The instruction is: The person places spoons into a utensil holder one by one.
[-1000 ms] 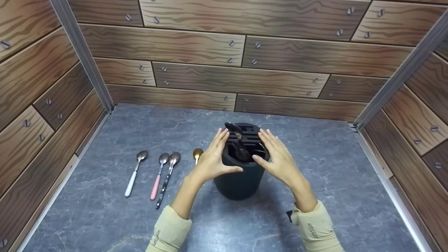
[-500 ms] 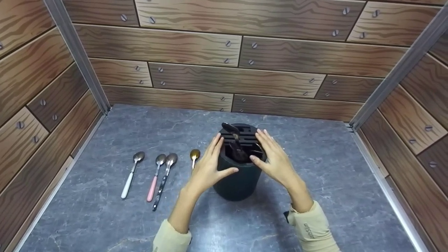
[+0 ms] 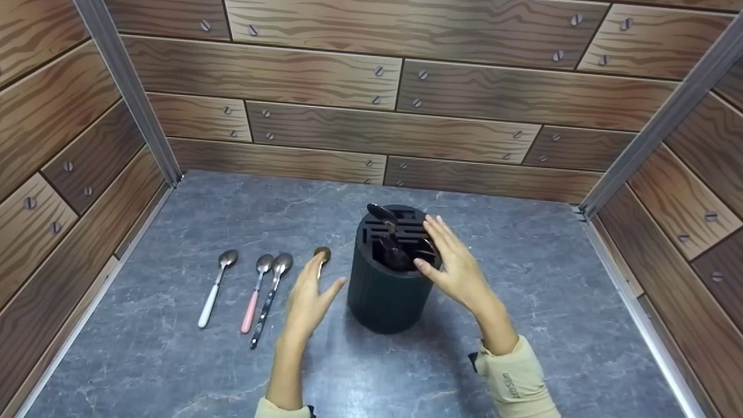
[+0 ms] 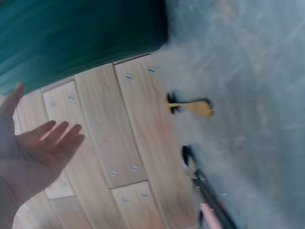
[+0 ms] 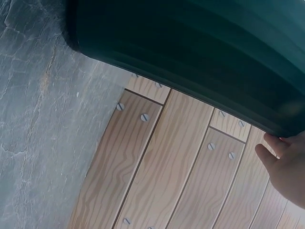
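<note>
A dark green round utensil holder (image 3: 386,305) with a slotted black top stands upright mid-table. A dark spoon (image 3: 380,212) pokes up from its top, near other dark shapes in the front opening. My right hand (image 3: 461,270) rests against the holder's right rim, fingers extended and thumb over the front edge. Left of the holder, my left hand (image 3: 306,305) holds nothing, its thumb spread toward the holder. Its fingertips overlap a gold spoon (image 3: 324,253), whose handle is mostly hidden behind the hand. In the left wrist view, that palm (image 4: 35,164) is bare, below the green wall.
Further left lie a white-handled spoon (image 3: 213,296), a pink-handled spoon (image 3: 251,310) and a spoon with a black-and-white patterned handle (image 3: 264,316). Wood-print panels (image 3: 325,75) enclose the grey marbled table (image 3: 522,249) at the back and sides.
My left hand has come off the holder's left side and moved left toward the gold spoon. My right hand stays at the rim, and the holder stands in place.
</note>
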### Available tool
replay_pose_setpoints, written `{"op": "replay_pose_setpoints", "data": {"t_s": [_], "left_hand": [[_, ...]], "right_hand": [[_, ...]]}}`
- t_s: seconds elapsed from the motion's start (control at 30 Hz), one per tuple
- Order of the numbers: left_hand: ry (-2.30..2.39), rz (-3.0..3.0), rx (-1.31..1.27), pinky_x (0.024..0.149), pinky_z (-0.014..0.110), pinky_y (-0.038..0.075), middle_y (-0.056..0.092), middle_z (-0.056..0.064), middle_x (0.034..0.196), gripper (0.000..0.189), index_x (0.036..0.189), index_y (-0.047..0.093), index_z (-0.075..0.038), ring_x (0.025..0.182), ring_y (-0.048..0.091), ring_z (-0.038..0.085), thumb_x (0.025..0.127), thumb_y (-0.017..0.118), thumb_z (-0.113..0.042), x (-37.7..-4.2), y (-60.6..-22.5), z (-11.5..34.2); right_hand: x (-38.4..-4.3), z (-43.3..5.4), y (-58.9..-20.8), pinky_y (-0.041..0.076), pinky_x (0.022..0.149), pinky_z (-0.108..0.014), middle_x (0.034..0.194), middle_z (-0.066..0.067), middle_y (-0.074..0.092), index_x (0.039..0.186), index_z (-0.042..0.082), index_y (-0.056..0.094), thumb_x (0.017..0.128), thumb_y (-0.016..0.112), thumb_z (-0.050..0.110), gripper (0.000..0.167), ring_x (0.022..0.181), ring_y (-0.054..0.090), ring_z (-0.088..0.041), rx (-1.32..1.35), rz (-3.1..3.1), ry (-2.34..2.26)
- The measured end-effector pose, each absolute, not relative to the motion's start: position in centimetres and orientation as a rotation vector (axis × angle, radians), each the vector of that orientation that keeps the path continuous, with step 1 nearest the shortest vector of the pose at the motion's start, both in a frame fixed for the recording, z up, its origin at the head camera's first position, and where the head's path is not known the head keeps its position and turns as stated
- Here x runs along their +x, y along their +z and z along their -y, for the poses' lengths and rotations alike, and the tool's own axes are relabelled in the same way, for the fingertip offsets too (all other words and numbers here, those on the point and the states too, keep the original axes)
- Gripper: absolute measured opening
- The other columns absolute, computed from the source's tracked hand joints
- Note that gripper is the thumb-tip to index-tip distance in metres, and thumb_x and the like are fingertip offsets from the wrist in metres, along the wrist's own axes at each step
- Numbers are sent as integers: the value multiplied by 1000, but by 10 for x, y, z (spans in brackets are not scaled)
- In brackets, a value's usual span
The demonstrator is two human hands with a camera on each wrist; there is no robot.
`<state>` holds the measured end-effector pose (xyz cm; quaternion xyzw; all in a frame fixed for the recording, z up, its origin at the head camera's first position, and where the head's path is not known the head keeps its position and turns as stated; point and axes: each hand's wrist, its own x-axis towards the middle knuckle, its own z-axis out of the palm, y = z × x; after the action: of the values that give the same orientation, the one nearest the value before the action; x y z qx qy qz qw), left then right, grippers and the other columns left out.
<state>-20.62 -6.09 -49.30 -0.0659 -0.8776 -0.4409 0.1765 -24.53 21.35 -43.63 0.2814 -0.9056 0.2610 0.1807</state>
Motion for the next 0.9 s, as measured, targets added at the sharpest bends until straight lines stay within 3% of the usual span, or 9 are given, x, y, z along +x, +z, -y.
{"op": "replay_pose_setpoints", "data": {"t_s": [0.33, 0.9], "left_hand": [[-1186, 2576, 163, 84, 49, 43, 59, 19, 112, 49, 120, 55, 4, 103, 55, 37, 81, 69, -22, -212, -517, 68], [-1229, 2757, 483, 82, 46, 44, 60, 20, 109, 47, 118, 56, 5, 100, 56, 38, 77, 72, -12, -239, -531, 77]], "right_hand": [[-245, -213, -437, 23, 102, -51, 147, -7, 27, 142, 5, 34, 88, 55, 39, 67, 134, 22, -29, 788, 2561, 755], [-247, -213, -438, 23, 102, -52, 147, -9, 28, 141, 4, 35, 88, 57, 38, 67, 135, 19, -23, 796, 2545, 796]]}}
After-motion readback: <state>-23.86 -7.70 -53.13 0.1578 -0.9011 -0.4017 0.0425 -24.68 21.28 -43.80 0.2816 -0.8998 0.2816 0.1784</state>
